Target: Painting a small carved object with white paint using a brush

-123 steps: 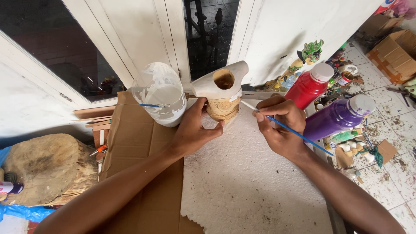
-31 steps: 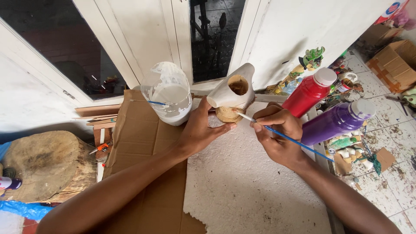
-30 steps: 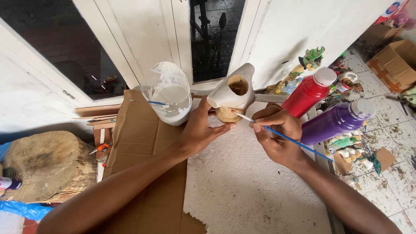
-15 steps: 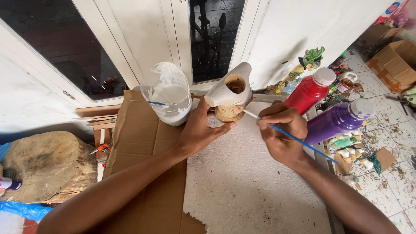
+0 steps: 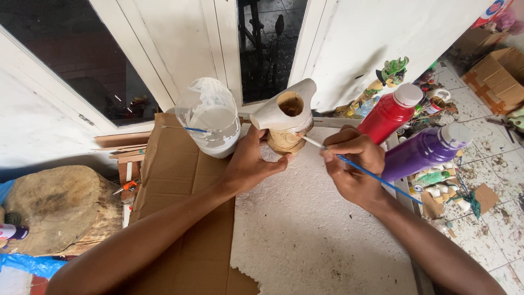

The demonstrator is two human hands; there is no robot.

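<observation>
My left hand (image 5: 252,161) grips a carved wooden figure (image 5: 287,121), its top coated white and its base bare carved wood, tilted over a white foam sheet (image 5: 322,229). My right hand (image 5: 352,164) holds a thin blue-handled paintbrush (image 5: 364,171) like a pen. The brush tip touches the figure's right side, just below the white part. A cut plastic bottle of white paint (image 5: 210,121) stands just left of the figure, with another brush resting in it.
A red paint bottle (image 5: 391,113) and a purple one (image 5: 427,151) lie to the right. Brown cardboard (image 5: 185,218) lies under the foam. A wood stump (image 5: 60,210) sits at the left. Painted figurines (image 5: 385,79), small pots and boxes (image 5: 499,76) clutter the tiled floor at right.
The figure has been turned and tilted in my left hand, so its hollow faces up more. My right hand has shifted the brush tip slightly along the figure's side.
</observation>
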